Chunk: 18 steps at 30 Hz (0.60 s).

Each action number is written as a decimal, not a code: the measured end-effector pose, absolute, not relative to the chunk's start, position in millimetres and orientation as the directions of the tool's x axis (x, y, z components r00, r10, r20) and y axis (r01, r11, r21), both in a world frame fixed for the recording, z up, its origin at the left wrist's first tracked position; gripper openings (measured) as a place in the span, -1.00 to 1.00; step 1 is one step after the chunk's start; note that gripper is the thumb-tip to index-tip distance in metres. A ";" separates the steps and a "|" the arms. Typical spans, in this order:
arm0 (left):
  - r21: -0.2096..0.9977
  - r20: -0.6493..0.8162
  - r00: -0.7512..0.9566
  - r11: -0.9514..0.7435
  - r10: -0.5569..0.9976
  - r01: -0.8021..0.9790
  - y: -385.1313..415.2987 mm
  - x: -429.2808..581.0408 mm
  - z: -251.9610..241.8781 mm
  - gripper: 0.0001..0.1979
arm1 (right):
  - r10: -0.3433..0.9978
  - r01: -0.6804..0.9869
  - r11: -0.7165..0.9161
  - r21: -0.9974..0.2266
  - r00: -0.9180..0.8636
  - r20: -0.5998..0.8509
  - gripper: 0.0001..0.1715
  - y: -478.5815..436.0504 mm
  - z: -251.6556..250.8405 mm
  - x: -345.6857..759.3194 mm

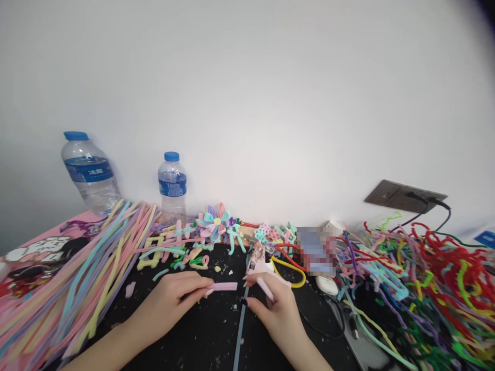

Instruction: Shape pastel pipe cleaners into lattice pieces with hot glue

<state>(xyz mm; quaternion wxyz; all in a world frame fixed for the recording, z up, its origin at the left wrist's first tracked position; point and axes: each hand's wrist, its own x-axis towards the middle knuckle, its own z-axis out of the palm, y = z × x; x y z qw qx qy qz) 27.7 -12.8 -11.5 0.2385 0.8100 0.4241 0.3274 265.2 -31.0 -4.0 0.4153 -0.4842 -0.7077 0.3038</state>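
Observation:
My left hand (176, 299) rests on the black table mat (209, 335) and pinches a short pink pipe cleaner piece (224, 286) that points right. My right hand (273, 309) sits just beside it, fingers curled around a small pink tool (260, 267) whose tip points up and away. A grey-blue pipe cleaner (240, 330) lies on the mat between my hands, running toward me. The two hands are a few centimetres apart.
A thick bundle of pastel pipe cleaners (77, 278) lies at the left. A tangled heap of red, green and mixed pipe cleaners (425, 283) fills the right. Two water bottles (91, 172) (172, 185) stand by the wall. Finished pastel flowers (214, 224) lie behind my hands. A wall socket (402, 196) has cables.

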 end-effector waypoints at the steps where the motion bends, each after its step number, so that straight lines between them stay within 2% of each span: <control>1: 0.656 0.327 0.447 -0.540 0.833 0.527 -13.9 29.0 -11.8 -0.82 | 0.919 0.470 0.394 -0.790 -0.213 0.331 -0.74 -32.3 -2.9 264.6; 6: 0.614 0.317 0.529 -0.596 0.787 0.518 -18.9 36.4 -13.1 -0.81 | 0.864 0.505 0.503 -0.702 -0.295 0.408 -0.77 -37.6 -0.5 260.2; 13: 0.592 0.270 0.570 -0.601 0.776 0.537 -19.7 39.1 -12.4 -0.79 | 0.848 0.484 0.530 -0.697 -0.320 0.423 -0.85 -37.3 -4.1 257.8; 18: 0.591 0.249 0.582 -0.598 0.774 0.542 -18.9 39.4 -14.0 -0.79 | 0.851 0.462 0.524 -0.715 -0.301 0.430 -0.76 -37.9 -6.9 258.3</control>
